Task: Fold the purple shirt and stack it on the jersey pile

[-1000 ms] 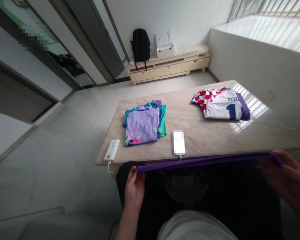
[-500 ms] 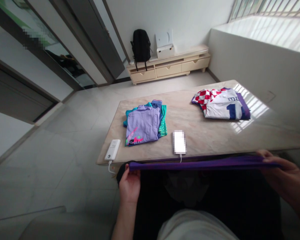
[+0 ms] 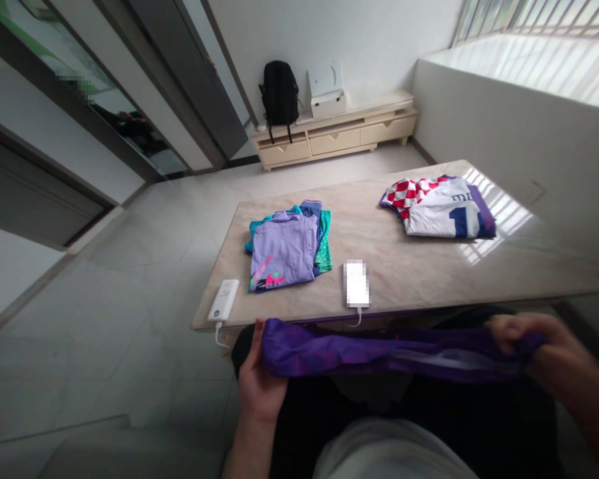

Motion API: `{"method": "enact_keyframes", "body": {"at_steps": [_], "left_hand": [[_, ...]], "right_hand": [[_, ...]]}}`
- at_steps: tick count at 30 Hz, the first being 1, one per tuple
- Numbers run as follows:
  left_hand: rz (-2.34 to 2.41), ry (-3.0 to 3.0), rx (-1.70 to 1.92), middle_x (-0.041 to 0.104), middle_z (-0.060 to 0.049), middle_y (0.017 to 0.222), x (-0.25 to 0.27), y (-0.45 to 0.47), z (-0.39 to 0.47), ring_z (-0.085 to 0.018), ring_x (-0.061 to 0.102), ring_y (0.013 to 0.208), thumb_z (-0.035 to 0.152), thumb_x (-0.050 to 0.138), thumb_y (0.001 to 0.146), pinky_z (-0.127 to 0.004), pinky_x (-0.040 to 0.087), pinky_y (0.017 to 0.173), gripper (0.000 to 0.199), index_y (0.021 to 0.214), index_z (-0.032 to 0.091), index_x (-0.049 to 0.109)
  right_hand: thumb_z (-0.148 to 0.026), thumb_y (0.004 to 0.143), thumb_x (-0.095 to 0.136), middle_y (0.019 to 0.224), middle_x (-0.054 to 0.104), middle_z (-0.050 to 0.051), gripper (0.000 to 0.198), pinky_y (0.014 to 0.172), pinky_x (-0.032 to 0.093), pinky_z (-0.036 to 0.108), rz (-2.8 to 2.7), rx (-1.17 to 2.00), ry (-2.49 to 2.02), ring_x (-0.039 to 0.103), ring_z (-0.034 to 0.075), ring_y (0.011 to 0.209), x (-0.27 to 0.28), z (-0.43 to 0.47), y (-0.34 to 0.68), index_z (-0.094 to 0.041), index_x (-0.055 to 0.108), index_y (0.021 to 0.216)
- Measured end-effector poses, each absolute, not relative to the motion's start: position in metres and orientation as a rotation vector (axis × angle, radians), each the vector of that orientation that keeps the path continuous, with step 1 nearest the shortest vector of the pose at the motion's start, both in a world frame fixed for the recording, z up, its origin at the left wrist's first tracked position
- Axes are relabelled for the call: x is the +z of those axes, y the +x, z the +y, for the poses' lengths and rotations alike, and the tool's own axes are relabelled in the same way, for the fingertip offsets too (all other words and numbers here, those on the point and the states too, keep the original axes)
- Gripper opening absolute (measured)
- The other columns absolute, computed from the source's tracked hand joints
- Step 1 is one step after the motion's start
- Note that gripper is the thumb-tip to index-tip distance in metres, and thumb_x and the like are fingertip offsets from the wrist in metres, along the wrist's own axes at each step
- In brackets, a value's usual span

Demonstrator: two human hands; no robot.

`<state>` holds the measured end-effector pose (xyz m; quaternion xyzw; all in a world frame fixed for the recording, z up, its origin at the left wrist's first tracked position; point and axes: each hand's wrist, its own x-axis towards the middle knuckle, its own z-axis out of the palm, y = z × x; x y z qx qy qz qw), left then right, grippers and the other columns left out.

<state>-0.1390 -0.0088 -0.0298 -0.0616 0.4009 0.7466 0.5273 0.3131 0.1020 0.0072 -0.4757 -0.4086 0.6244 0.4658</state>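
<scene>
A purple garment (image 3: 349, 349) stretches sideways over my lap, just in front of the table edge; its exact kind does not show. My left hand (image 3: 262, 386) grips its left end, thumb up and the other fingers partly hidden behind the cloth. Bunched in my closed right hand (image 3: 529, 336) is the right end. Beyond the cloth on the table lies a stack of folded clothes with a lilac shirt (image 3: 284, 249) on top. A folded white jersey (image 3: 436, 209) with red checks and dark numbers lies at the far right of the table.
The marble-look table (image 3: 369, 219) also bears a white power bank (image 3: 223, 299) at its left corner and a blurred-out white device (image 3: 356, 283), both with cables. Against the far wall, a low cabinet (image 3: 334, 140) carries a black backpack (image 3: 279, 93) and a white box (image 3: 328, 103).
The purple garment has gone from a thin taut strip to a wider, slacker band hanging lower. My right hand has moved left and closed more tightly around its end.
</scene>
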Motion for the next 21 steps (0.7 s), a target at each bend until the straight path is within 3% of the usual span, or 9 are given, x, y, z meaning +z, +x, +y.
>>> {"method": "enact_keyframes", "body": {"at_steps": [5, 8, 11, 16, 21], "left_hand": [[1.039, 0.204, 1.471, 0.077, -0.003, 0.103, -0.003, -0.062, -0.007, -0.015, 0.072, 0.088, 0.018, 0.079, 0.083, -0.021, 0.057, 0.078, 0.03, 0.112, 0.021, 0.076], [1.06, 0.549, 1.327, 0.071, -0.003, 0.094, 0.002, -0.034, -0.01, -0.012, 0.063, 0.079, 0.031, 0.083, 0.084, -0.018, 0.049, 0.068, 0.029, 0.109, 0.02, 0.074], [1.139, 0.872, 1.217, 0.067, -0.004, 0.094, 0.001, -0.026, -0.015, -0.014, 0.06, 0.084, 0.039, 0.076, 0.093, -0.02, 0.048, 0.075, 0.029, 0.113, 0.02, 0.072], [1.222, 1.11, 1.008, 0.067, -0.008, 0.112, -0.004, -0.027, -0.025, -0.019, 0.064, 0.104, 0.037, 0.07, 0.097, -0.025, 0.051, 0.094, 0.033, 0.126, 0.021, 0.067], [1.202, 1.138, 0.995, 0.067, -0.008, 0.112, -0.01, -0.019, -0.029, -0.019, 0.067, 0.103, 0.039, 0.064, 0.101, -0.026, 0.053, 0.092, 0.036, 0.132, 0.021, 0.063]], "right_hand": [[-0.04, 0.079, 0.083, 0.078, 0.068, 0.007, 0.021, 0.048, 0.047, 0.023, -1.454, 1.922, -0.834, 0.059, 0.014, 0.058, 0.021, 0.09, 0.252, -0.019, 0.083, 0.08], [-0.04, 0.088, 0.077, 0.093, 0.068, 0.008, 0.023, 0.057, 0.05, 0.022, -1.586, 2.03, -0.685, 0.06, 0.013, 0.071, 0.026, 0.08, 0.223, -0.018, 0.081, 0.085], [-0.042, 0.09, 0.076, 0.087, 0.064, 0.004, 0.025, 0.056, 0.046, 0.019, -1.663, 2.077, -0.731, 0.057, 0.011, 0.068, 0.022, 0.072, 0.208, -0.017, 0.078, 0.089], [-0.046, 0.088, 0.079, 0.077, 0.065, 0.0, 0.033, 0.059, 0.044, 0.019, -1.667, 2.149, -0.898, 0.056, 0.01, 0.065, 0.005, 0.063, 0.198, -0.015, 0.075, 0.098], [-0.048, 0.089, 0.078, 0.079, 0.065, 0.002, 0.034, 0.065, 0.048, 0.024, -1.634, 2.087, -0.923, 0.059, 0.012, 0.069, -0.003, 0.058, 0.192, -0.014, 0.073, 0.093]]}}
